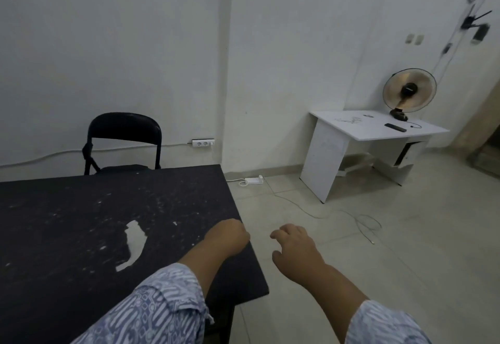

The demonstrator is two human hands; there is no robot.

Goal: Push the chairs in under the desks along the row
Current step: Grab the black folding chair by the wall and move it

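A black folding chair (124,140) stands at the far side of a dark-topped desk (81,221), its seat tucked partly under the desk edge and its back near the wall. My left hand (230,235) hovers over the desk's right edge with the fingers curled down, and it holds nothing. My right hand (295,246) hangs in the air to the right of the desk, above the floor, fingers loosely bent and empty. A white desk (378,129) stands at the right wall with no chair visible at it.
A fan (408,91) and a remote (395,127) sit on the white desk. A power strip (253,180) and a loose cable (359,221) lie on the tiled floor between the desks. A wall socket bar (203,142) is behind the chair.
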